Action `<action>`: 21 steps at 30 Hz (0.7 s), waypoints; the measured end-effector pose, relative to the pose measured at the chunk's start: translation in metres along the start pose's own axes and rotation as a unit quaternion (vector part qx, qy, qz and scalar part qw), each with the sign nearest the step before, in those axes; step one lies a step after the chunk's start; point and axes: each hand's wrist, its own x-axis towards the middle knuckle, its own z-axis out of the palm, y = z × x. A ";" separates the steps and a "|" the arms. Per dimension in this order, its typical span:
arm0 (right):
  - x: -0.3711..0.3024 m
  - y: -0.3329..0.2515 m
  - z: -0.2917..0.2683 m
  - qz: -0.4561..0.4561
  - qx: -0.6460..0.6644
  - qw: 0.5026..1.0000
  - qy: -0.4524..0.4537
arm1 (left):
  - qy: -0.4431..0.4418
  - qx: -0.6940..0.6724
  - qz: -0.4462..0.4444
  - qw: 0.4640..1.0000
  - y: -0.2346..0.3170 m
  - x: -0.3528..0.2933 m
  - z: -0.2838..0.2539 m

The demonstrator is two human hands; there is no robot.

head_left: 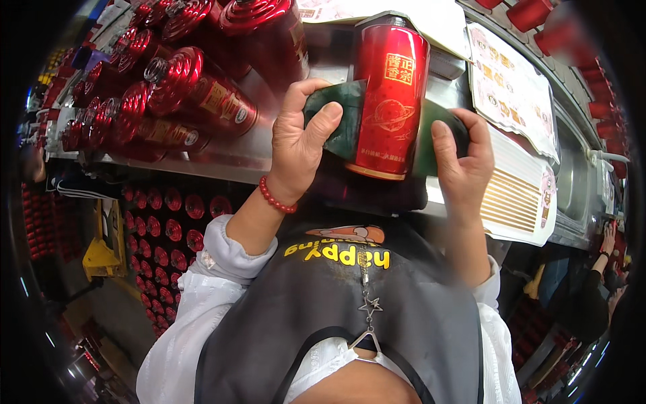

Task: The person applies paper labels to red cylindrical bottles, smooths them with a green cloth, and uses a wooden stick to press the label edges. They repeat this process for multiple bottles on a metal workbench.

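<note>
Red bottle is set at steel bench edge, between green pads pinched in left hand and right hand. Judged stiff, slick, probably breakable; best gripped mid-body.

White sleeves; red bead bracelet; grey apron, yellow lettering; silver star pendant.

Red bottle — left edge partly behind a green pad — blurred right forearm, blurred red shape upper right.

Dozens of bottles, one beaded bracelet
</note>
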 end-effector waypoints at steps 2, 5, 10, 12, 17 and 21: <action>0.011 -0.020 -0.004 -0.216 -0.137 0.966 -0.035 | 0.001 -0.022 0.000 1.000 -0.001 0.000 0.001; 0.003 -0.037 -0.001 -0.395 -0.241 0.878 -0.124 | 0.005 -0.035 0.000 0.999 -0.004 0.000 0.001; -0.006 -0.045 -0.017 -0.358 -0.145 0.896 -0.218 | 0.003 -0.039 -0.008 0.999 -0.004 0.002 -0.003; 0.001 -0.029 -0.015 -0.366 -0.134 0.914 -0.114 | 0.001 -0.046 -0.017 0.999 -0.007 0.005 -0.006; -0.010 -0.019 -0.019 -0.280 -0.005 0.941 -0.191 | -0.001 0.065 -0.038 0.997 -0.021 0.014 -0.029; -0.009 -0.006 -0.007 0.028 0.234 0.962 -0.137 | -0.055 0.283 -0.052 0.956 -0.019 0.024 -0.036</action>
